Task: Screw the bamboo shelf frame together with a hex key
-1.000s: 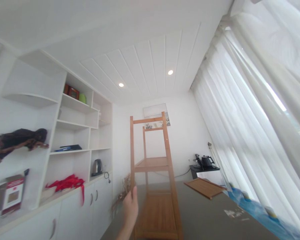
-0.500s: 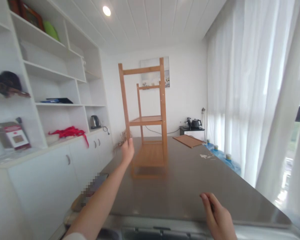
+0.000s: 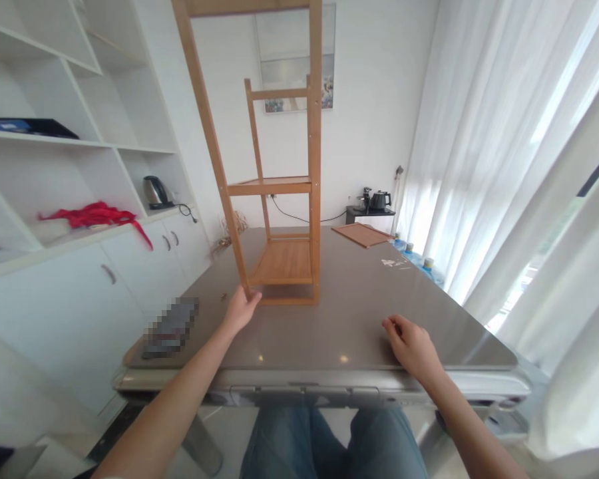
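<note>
A tall bamboo shelf rack (image 3: 274, 186) stands upright on the grey table (image 3: 349, 319), with two slatted shelves showing and its top out of frame. My left hand (image 3: 239, 309) grips the bottom of the rack's near left leg, thumb and fingers wrapped round it. My right hand (image 3: 410, 343) rests on the table top near the front right edge, fingers loosely curled, holding nothing that I can see. My knees in blue jeans show under the table's front edge.
A loose bamboo shelf board (image 3: 362, 234) lies at the table's far right. White wall shelves and cabinets (image 3: 104, 266) run along the left, with a kettle (image 3: 152, 192) and red cloth (image 3: 92, 215). White curtains (image 3: 504, 166) hang on the right. A blurred dark item (image 3: 170, 327) lies front left.
My view has tilted down from the ceiling to the table. My left hand slid down the rack's leg to its foot. My right hand came into view and settled on the table.
</note>
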Tool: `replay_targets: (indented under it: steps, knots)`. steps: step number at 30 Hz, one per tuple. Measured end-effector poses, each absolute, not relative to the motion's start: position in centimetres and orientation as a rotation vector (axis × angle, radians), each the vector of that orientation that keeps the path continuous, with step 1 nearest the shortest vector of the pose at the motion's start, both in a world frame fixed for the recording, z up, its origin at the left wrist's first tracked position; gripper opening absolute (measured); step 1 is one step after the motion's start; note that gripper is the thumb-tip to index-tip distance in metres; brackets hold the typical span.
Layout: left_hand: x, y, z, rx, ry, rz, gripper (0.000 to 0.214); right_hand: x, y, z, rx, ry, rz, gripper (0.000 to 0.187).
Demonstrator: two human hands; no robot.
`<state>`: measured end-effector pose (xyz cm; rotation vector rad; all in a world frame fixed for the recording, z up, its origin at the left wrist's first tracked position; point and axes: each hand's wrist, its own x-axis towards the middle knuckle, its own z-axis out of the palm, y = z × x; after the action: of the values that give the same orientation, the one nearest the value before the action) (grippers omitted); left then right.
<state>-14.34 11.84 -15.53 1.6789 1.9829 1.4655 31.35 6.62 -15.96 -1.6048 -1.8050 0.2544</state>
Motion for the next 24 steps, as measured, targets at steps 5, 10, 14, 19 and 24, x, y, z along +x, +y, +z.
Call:
replay_targets:
  steps: [5, 10, 14, 19, 24]
  knots:
    - [-14.4, 11.8, -15.6, 1.671, 2.046, 1.376, 0.022, 31.9, 8.4, -14.1, -1.579, -1.936, 0.364, 0.054]
    - [-14.4, 11.2, -15.2, 1.649, 2.155, 1.32, 0.027, 33.4, 15.2, -11.7, -1.605, -1.938, 0.362, 0.041]
    - [-15.5, 11.7, -15.7, 1.67, 2.184, 1.283, 0.032, 34.1, 23.9, -10.4, -1.739, -1.859, 0.321, 0.031]
    - [-17.1, 13.1, -17.6, 1.636, 2.243, 1.281, 0.044, 34.2, 33.5, -10.0, -1.939, -1.765, 0.306, 0.035]
    - [-16.9, 12.8, -18.4, 1.556, 2.146, 1.413, 0.036, 33.6, 40.8, -10.7, -2.007, -1.774, 0.336, 0.038]
